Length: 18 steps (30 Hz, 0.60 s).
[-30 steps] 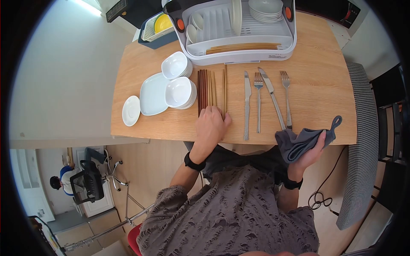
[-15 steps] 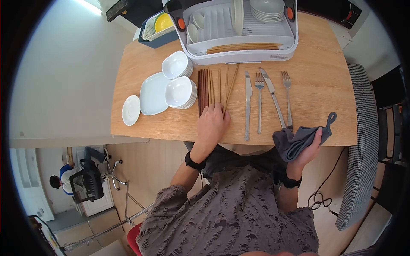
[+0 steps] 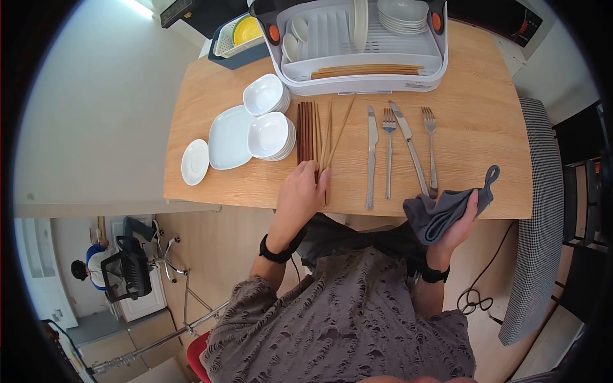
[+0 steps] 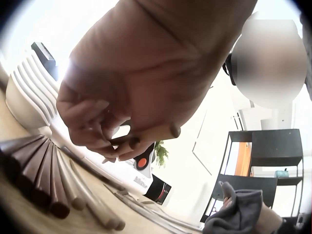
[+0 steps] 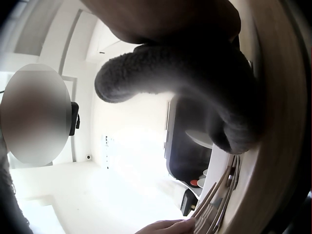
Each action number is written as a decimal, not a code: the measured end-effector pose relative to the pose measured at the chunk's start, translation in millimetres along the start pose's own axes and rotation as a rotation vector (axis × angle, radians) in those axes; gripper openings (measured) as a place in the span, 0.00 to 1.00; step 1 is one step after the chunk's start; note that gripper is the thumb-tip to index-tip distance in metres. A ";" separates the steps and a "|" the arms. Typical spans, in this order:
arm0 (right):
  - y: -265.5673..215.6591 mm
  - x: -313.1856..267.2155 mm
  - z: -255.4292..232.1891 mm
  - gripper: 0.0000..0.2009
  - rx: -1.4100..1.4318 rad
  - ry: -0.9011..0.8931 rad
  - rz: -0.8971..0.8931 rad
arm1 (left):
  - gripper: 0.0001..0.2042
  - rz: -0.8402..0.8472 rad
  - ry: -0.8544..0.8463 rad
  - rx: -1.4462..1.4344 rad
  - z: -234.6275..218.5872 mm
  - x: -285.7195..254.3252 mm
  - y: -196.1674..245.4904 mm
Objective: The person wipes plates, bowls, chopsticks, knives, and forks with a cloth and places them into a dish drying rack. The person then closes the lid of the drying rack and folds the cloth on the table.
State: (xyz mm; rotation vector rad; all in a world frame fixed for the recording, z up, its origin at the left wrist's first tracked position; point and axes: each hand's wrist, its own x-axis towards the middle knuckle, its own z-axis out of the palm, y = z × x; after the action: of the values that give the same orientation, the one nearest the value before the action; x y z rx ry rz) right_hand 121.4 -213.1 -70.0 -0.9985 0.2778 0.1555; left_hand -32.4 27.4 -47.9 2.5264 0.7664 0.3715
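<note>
Light wooden chopsticks point(image 3: 339, 133) are pinched in the left hand point(image 3: 298, 196), their tips fanned away from the body; the left wrist view shows two blunt ends point(image 4: 155, 135) between thumb and fingers. Dark brown chopsticks point(image 3: 305, 131) lie side by side just left of them, with more light ones alongside. Over the table's front edge, the right hand point(image 3: 458, 228) grips a folded grey cloth point(image 3: 440, 214). Close to the cloth lie two knives point(image 3: 371, 156) and two forks point(image 3: 430, 147). In the right wrist view the cloth point(image 5: 180, 73) covers much of the picture.
White bowls point(image 3: 268, 134) stand stacked beside a pale square plate point(image 3: 223, 142) and a small dish point(image 3: 195, 162). A dish rack point(image 3: 370, 83) with plates, bowls and chopsticks stands at the back. A blue basket point(image 3: 239, 59) is to its left.
The left hand has moved left and slightly toward the body, bringing its light chopsticks closer to the row. The right hand and cloth have shifted slightly left.
</note>
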 end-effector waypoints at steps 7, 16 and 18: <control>1.5 -10.5 9.3 0.17 -0.002 -0.026 0.006 | 0.08 -0.115 -0.250 -0.348 -40.2 -21.5 41.5; 8.4 -33.8 21.6 0.17 -0.067 -0.398 -0.088 | 0.10 0.287 -0.558 -0.416 -20.8 -32.8 77.4; 10.6 -32.8 19.3 0.19 -0.107 -0.409 -0.164 | 0.10 0.291 -0.535 -0.423 -20.1 -31.2 75.8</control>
State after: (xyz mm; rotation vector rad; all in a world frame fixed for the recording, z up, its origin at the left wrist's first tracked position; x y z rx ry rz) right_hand 90.5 -191.1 -58.9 -1.0654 -0.1878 0.2224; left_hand -31.1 -38.9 4.2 2.1742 0.0978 -0.0569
